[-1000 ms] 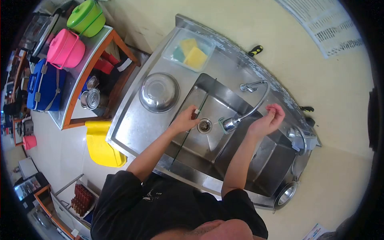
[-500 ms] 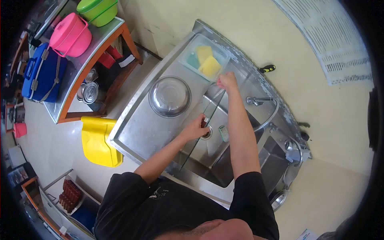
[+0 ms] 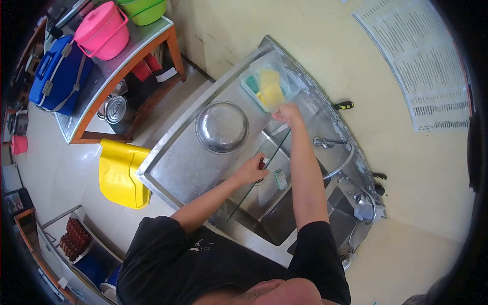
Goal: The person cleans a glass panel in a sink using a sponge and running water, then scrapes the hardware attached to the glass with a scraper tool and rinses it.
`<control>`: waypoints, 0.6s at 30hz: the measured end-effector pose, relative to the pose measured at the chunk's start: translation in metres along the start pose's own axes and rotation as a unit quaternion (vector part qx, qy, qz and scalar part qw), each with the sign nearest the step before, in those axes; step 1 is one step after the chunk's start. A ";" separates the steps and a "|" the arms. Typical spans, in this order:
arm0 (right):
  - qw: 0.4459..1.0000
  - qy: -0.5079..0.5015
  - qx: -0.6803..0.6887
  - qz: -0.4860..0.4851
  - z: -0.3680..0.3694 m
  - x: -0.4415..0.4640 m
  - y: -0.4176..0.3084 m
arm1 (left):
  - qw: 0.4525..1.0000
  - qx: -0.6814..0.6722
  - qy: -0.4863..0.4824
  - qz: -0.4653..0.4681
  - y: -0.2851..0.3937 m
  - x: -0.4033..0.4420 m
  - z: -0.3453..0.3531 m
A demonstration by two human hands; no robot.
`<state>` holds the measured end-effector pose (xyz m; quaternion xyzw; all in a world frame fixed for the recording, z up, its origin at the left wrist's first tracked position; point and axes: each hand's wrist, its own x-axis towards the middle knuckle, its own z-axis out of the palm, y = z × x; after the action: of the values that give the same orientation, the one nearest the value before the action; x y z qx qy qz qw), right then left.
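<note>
A glass pane [image 3: 248, 195] leans across the sink, its green edge running diagonally. My left hand [image 3: 250, 170] is closed on the pane at a small dark-brown and white piece by its edge; I cannot tell what that piece is. Beyond it, my right hand [image 3: 288, 114] is closed at the near corner of a translucent plastic container [image 3: 291, 86]. Yellow sponges [image 3: 270, 86] and something green show in the container, which looks tilted. Fingertips of the right hand are partly hidden. In the sink [image 3: 277, 218] lies a small green-and-white item [image 3: 280, 179].
An upturned steel bowl [image 3: 222, 127] sits on the drainboard. The tap [image 3: 328, 142] and its hose stand at the sink's back edge. Left of the sink are a yellow plastic item [image 3: 122, 173] and a table with a pink bucket [image 3: 103, 31] and blue cooler box [image 3: 61, 73].
The container has shifted and tilted at my right hand, showing more green inside. My left hand stays on the glass pane. The whole view has turned slightly.
</note>
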<state>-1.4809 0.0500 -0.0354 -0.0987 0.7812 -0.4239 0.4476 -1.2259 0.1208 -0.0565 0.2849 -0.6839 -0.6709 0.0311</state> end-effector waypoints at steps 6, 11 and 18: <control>0.995 0.041 -0.092 -0.003 0.010 -0.017 0.001 | 1.000 -0.024 0.000 -0.008 -0.002 0.000 -0.002; 0.790 0.206 -0.471 -0.335 0.035 -0.054 -0.002 | 1.000 -0.025 0.012 -0.006 0.003 -0.001 -0.008; 0.675 0.143 -0.629 -0.358 0.045 -0.058 0.000 | 1.000 -0.025 0.013 0.006 -0.003 0.001 -0.001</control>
<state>-1.4121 0.0547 -0.0105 -0.5670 0.8228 0.0313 -0.0237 -1.2252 0.1195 -0.0596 0.2887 -0.6682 -0.6838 0.0512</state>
